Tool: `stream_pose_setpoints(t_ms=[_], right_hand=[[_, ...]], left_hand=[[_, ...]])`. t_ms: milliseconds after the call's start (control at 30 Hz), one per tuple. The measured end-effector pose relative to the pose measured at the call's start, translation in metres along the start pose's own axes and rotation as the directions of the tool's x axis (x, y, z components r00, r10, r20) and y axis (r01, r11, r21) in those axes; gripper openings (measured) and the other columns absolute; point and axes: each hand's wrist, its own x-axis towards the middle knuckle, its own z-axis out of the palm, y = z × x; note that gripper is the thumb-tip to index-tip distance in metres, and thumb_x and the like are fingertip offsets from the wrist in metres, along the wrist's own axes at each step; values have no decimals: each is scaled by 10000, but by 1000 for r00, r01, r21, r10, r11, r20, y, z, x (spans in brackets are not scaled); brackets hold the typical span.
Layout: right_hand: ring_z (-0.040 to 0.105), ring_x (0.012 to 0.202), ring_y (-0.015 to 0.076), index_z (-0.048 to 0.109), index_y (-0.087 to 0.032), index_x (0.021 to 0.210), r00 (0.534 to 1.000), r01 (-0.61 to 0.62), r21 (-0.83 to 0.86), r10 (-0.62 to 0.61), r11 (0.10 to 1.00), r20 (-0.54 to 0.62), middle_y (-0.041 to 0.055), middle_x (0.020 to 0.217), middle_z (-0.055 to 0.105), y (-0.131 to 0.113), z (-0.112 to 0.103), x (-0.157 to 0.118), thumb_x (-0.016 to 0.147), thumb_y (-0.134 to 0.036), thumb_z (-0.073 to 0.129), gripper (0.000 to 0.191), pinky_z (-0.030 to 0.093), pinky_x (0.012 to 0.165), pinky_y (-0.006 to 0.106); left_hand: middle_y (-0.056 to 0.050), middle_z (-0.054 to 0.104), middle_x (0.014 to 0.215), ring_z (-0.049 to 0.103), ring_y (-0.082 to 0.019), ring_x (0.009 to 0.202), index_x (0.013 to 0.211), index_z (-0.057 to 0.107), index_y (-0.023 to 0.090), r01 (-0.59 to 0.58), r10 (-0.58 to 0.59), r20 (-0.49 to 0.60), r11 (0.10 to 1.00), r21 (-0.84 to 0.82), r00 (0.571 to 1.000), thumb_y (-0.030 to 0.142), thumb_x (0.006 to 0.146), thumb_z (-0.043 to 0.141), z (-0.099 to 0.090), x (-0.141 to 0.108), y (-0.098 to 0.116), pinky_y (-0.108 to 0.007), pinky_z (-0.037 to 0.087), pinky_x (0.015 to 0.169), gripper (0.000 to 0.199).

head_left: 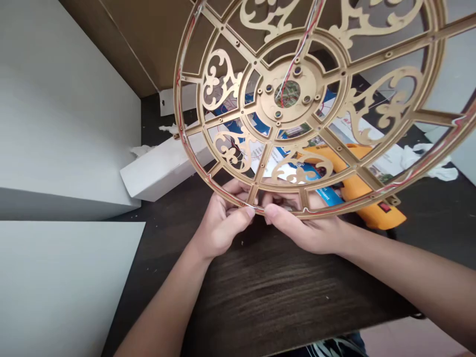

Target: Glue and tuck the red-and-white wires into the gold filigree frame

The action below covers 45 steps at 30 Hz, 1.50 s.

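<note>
Pale grey panelling (70,104) fills the far left of the left hand's side. Nearer, beyond that hand and to its left, a white box (167,166) lies slantwise on the dark table (275,307).

The left hand (223,225) is curled nearly closed on the near rim of a gold frame (313,83), its thumb on the near edge and its fingers behind. The frame, a round openwork piece with scrolls between its spokes, is held up and tilted, spreading above and beyond both hands. Red and white wires (394,187) run along its rim and from the hub up a spoke.

Just right of the left thumb, the right hand (312,233) pinches the same rim, likewise nearly closed; the 2 thumb tips sit close but apart. Beyond the right hand, under the frame, lie a blue printed packet (330,196) and an orange tool (357,193); crumpled tissue (441,166) lies farther right.

The step in hand seems to be seating the wires in the rim's channel. The next move would likely call for 1 hand steadying the frame while the other thumb presses where white wire bulges beside the spokes, without nipping it.
</note>
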Motion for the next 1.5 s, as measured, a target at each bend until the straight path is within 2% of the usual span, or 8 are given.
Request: stream_pose_setpoints(t_ms=[100,300,467,600,733,933,1233,1500], right_hand=[[555,686,141,542,-199,799,1000,-18,16,18,1000,6,7,709,573,1,0,-1,973,-195,510,177,480,658,298],[526,631,134,553,-203,795,999,-47,41,47,998,5,2,679,562,4,3,-4,987,-227,512,198,428,566,290],[541,661,133,564,-195,767,999,-32,34,32,999,-18,-3,683,564,3,1,-4,980,-215,530,217,457,663,308],[538,654,127,574,-192,774,1000,4,21,-3,1000,-17,-5,690,569,0,-1,-2,975,-174,516,210,459,700,312],[545,664,127,576,-192,773,1000,10,16,-10,1000,-18,-7,687,568,-1,-1,-1,969,-163,519,206,472,727,309],[561,682,134,574,-194,782,1000,-18,24,18,1000,-10,1,696,585,2,0,-4,980,-190,516,206,477,695,304],[541,677,125,573,-185,780,999,-22,22,23,999,-22,4,708,574,3,1,-5,968,-191,528,194,439,644,294],[515,600,103,552,-191,772,999,-50,82,51,995,-1,-13,671,549,2,1,-5,988,-222,520,221,419,549,263]], left_hand=[[36,392,673,293,-54,533,1043,676,188,4,-3,-31,1000,31,1000,248,845,704,0,1,0,-187,368,524,209],[33,394,673,260,-60,533,1033,659,194,18,-15,-43,998,66,999,284,844,714,0,1,0,-180,288,478,217],[35,385,689,247,-60,541,991,641,199,4,-4,2,998,64,1000,259,878,684,1,0,1,-186,322,517,135],[28,394,719,273,-75,565,1094,665,215,11,-11,-3,996,87,1000,275,881,682,1,0,1,-209,388,571,222],[23,381,728,284,-78,576,1100,677,215,-7,7,1,995,97,1000,265,885,673,1,0,0,-197,369,548,220],[21,384,738,310,-70,586,1106,681,209,-11,9,24,996,84,1000,256,895,666,2,1,2,-175,382,556,216],[33,391,737,331,-57,594,1114,691,235,6,-7,21,999,48,1000,238,918,647,4,1,3,-194,482,721,201],[43,364,714,254,-53,546,1145,684,225,5,-6,17,997,71,1000,232,923,635,4,0,3,-171,415,589,227]])
